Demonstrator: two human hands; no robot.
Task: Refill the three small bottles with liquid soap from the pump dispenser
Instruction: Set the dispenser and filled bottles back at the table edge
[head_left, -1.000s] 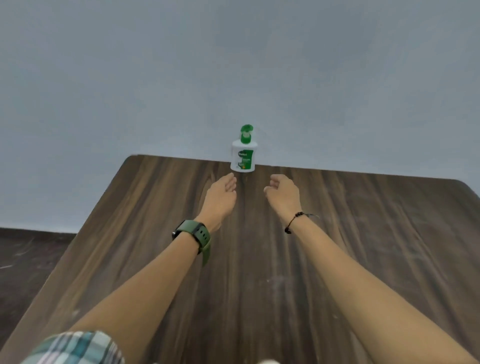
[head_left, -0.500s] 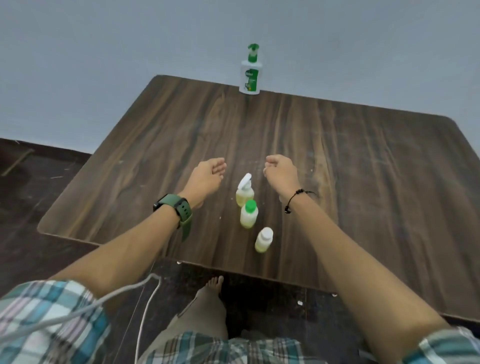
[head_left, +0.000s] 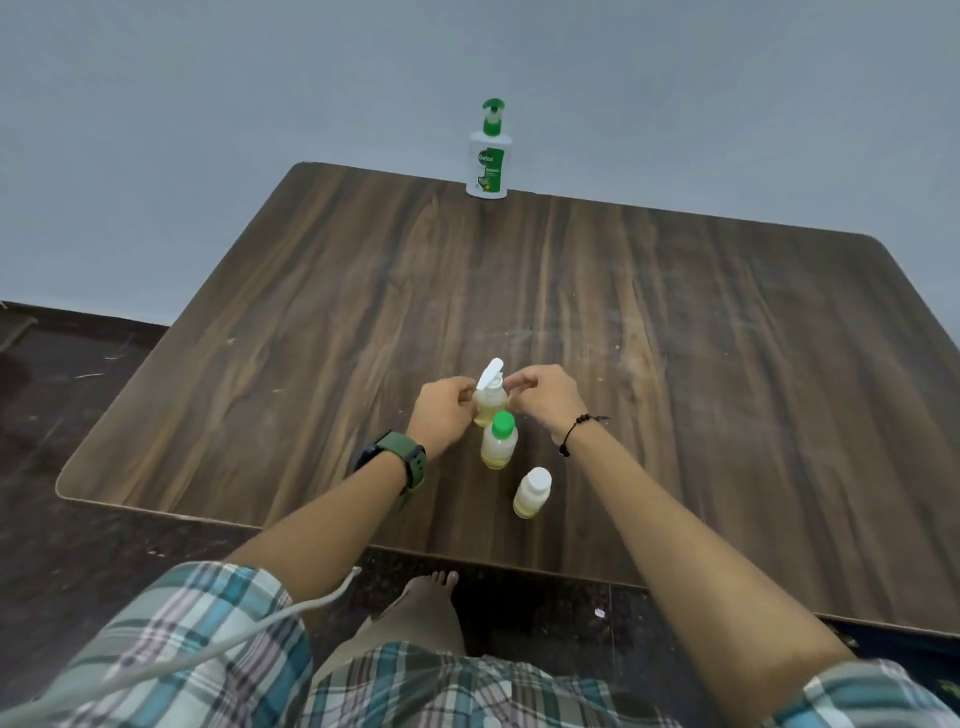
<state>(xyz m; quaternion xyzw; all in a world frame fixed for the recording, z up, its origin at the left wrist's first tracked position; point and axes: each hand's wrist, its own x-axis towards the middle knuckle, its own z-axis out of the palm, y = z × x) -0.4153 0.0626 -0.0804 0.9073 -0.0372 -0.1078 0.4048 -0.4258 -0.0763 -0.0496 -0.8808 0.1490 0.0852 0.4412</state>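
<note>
Table (head_left: 675, 364) of dark wood bearing a pump dispenser (head_left: 487, 156) and three small bottles.
Dispenser upright at the table's far edge; left hand (head_left: 444, 413) and right hand (head_left: 545, 397) both pinch the flip-cap bottle (head_left: 489, 397); green-capped bottle (head_left: 498, 441), then white-capped bottle (head_left: 531, 492), stand nearer the table's front edge.

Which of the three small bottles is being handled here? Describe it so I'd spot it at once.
On the dark wooden table, three small bottles form a short row near the front edge, far from the pump dispenser at the back. It is the flip-top bottle farthest from the person, between the left hand and right hand. Only its white cap stands flipped open.
</note>
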